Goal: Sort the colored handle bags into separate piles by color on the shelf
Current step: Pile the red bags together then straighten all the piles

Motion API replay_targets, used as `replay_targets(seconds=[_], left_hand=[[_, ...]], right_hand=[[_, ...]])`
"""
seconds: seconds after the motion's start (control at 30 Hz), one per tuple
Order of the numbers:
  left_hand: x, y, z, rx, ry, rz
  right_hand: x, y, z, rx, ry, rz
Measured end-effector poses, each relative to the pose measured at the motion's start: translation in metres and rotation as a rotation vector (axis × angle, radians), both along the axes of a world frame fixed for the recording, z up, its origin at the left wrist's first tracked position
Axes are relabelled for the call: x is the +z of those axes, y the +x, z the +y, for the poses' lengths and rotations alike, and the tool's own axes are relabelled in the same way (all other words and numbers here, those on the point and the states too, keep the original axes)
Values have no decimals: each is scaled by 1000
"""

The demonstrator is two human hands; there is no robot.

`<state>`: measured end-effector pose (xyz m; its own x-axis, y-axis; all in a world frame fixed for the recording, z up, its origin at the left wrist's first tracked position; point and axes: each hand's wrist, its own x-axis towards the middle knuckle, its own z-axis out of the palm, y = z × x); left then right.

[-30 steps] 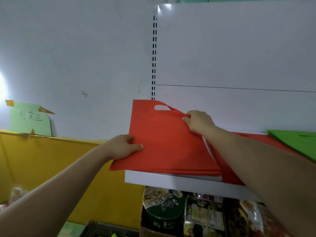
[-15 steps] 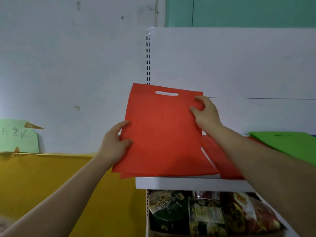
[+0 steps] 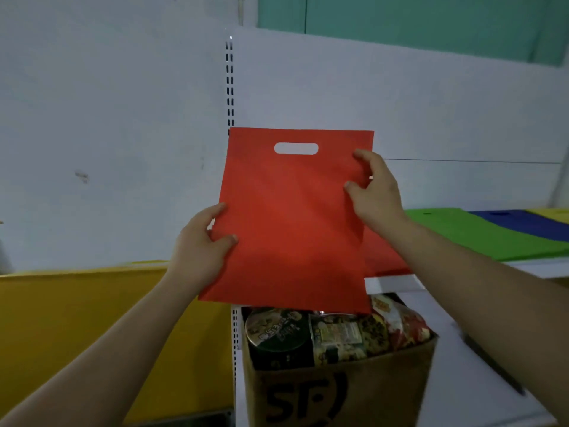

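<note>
While the red bag [image 3: 289, 217] is hanging upright between both hands, its long axis is running top to bottom, with the handle cut-out [image 3: 296, 148] uppermost. It is being held in the air in front of the shelf [image 3: 391, 284], not lying on it.

The left hand [image 3: 200, 251] is pinching the bag's left edge low down, thumb on the front face. The right hand [image 3: 375, 195] is gripping the right edge higher up, fingers curling onto the front. Both are touching the bag, and the right one is sitting nearer the shelf top.

Just behind the bag and to its right, partly hidden by the right wrist, a red pile [image 3: 381, 257] is lying flat on the shelf. That is probably where this bag is going, so the move is likely calling for tipping it from upright to flat and carrying it back and slightly right.

Further right a green pile [image 3: 480, 235] is lying beside the red one, then a blue bag [image 3: 517, 221] and a sliver of a yellow bag [image 3: 551, 212].

Directly under the bag's lower edge a cardboard box [image 3: 338, 389] is sitting, with snack packets [image 3: 338, 331] filling it. The shelf's front lip is looking like the one thing the hanging edge could catch on. A slotted upright [image 3: 229, 87] is rising behind the bag, and a yellow panel [image 3: 77, 318] is standing well to the left.
</note>
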<state>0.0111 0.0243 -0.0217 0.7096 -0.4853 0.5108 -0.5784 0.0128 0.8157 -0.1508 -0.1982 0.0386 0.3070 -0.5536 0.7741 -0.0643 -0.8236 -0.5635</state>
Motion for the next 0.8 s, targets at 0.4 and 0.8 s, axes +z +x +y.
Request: replay_targets(seconds=[0.4,0.8], left_hand=[[3,-81,-44,-310,-16,153],[2,-176,-124,-141,-16,27]], right_hand=[[18,-98,-22,-94,112,-167],[13,-195,-97,5,145,27]])
